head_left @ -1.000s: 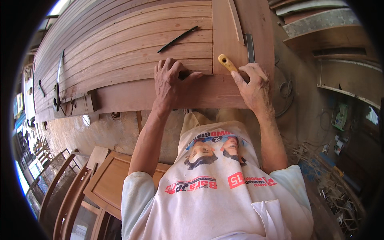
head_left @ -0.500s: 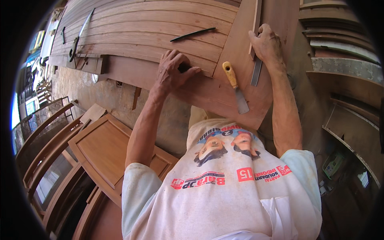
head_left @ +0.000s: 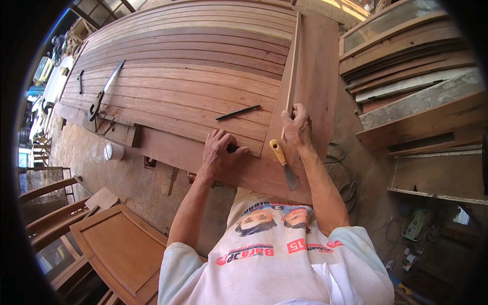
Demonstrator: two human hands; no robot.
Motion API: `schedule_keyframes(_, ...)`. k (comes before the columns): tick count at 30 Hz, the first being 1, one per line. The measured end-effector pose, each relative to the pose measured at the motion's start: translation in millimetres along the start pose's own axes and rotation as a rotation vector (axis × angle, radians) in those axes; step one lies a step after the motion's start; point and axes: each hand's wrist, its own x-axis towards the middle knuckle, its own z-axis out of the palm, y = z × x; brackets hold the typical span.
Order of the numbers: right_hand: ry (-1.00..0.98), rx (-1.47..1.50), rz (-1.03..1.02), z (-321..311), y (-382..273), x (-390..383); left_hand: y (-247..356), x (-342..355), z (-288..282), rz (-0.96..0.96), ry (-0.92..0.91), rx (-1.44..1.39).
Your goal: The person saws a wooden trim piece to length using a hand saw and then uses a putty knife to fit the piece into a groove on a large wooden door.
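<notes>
A large wooden door panel (head_left: 203, 76) with grooved slats and a plain border lies before me. My left hand (head_left: 221, 152) rests on its near edge, fingers bent and thumb apart, holding nothing. At the panel's right side, my right hand (head_left: 298, 124) has its fingers closed on the near end of a long thin wooden strip (head_left: 294, 61). The strip lies along the border beside the slat ends. Between my hands is a putty knife (head_left: 277, 152) with a yellow handle, its blade toward me. A dark pencil-like stick (head_left: 238, 112) lies on the slats beyond my left hand.
A handsaw (head_left: 105, 89) lies on the panel's left part. Below that edge stands a white pot (head_left: 113, 151). A framed panel (head_left: 119, 249) leans at the lower left. Boards (head_left: 406, 66) are stacked at the right, and a green power tool (head_left: 416, 223) lies low right.
The view has shifted, showing more of the panel's far side. My right hand is nearer the putty knife. The dark metal strip below that hand no longer shows. My left hand stays put.
</notes>
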Motion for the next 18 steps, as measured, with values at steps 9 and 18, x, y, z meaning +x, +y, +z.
schedule_keyframes(9,-0.014,-0.109,0.051,27.2,-21.6,-51.8,-4.0,-4.7,0.6,0.015,0.005,-0.057)
schedule_keyframes(18,-0.168,-0.277,0.191,27.0,-46.4,-36.0,-10.4,-6.0,3.3,0.047,0.035,-0.083)
